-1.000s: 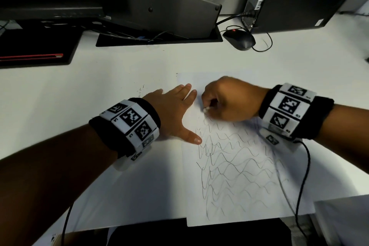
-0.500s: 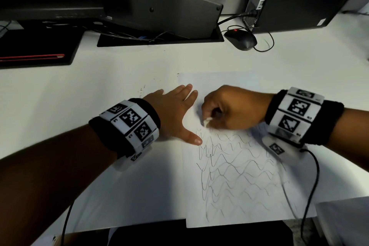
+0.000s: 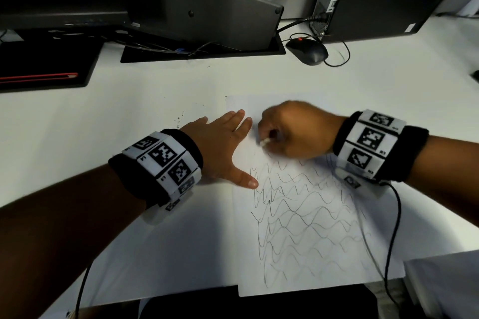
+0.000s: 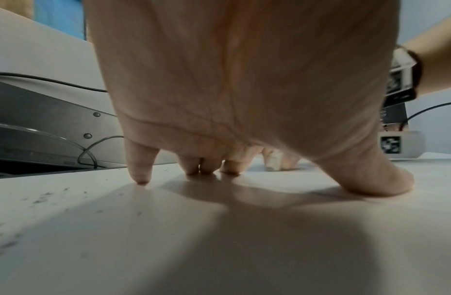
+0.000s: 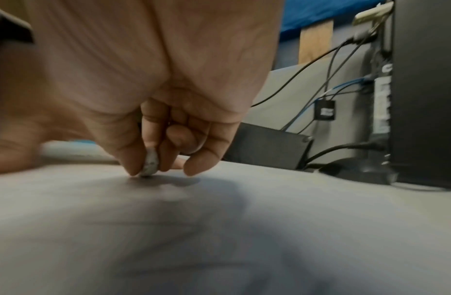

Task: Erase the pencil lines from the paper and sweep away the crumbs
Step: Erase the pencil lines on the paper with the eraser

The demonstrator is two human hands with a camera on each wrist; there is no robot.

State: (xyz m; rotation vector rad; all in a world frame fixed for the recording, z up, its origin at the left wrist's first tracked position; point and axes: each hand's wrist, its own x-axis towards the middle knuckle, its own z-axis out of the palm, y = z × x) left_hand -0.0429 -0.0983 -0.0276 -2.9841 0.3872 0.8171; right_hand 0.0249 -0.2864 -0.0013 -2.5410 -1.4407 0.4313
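Two hands: on paper (image 3: pixel 311 228)
Left hand (image 3: pixel 217 147): grip wide, flat
Right hand (image 3: pixel 295 132): grip pinching eraser (image 3: pixel 264 142), paper's 12 o'clock

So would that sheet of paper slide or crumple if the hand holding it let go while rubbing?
Probably. The paper looks thin and floppy, lying loose on a smooth white desk. The left hand presses flat on its edge, likely because the eraser in the right hand would drag and buckle it.
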